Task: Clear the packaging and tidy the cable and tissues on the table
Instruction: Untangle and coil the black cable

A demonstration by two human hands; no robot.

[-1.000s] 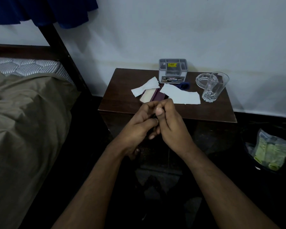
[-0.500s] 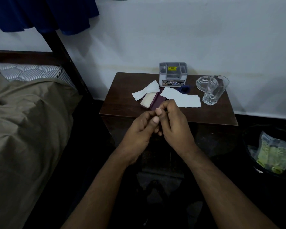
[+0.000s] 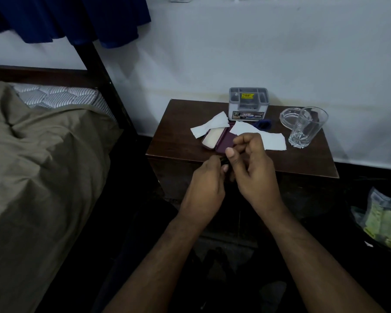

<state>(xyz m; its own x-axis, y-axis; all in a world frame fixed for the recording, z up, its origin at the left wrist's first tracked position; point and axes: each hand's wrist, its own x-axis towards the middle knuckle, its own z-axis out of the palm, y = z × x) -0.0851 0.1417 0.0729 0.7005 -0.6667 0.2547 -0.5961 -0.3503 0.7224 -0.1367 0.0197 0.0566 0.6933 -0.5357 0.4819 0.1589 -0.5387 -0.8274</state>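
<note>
hands working something small and dark at the worktop [image 3: 183, 141] edge

left hand [image 3: 204, 188] pinches it, right hand [image 3: 250, 168] curled, its hold unclear; coil it tight, then gather the tissues [image 3: 272, 141].

Both hands, left [image 3: 207, 181] and right [image 3: 252, 168], meet with fingers curled.

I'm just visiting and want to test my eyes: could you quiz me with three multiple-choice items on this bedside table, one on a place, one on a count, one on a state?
1. Where is the drinking glass?
A. right end of the table
B. on the bed
C. on the floor

2. How many white tissues, left tissue and right tissue, lie there?
A. one
B. two
C. four

3. The glass is:
A. tipped over
B. upright, looks empty
C. full of juice

Answers: 1 A, it stands beside the ashtray; 2 B, two separate sheets show; 3 B, its rim faces up, clear throughout.
</note>
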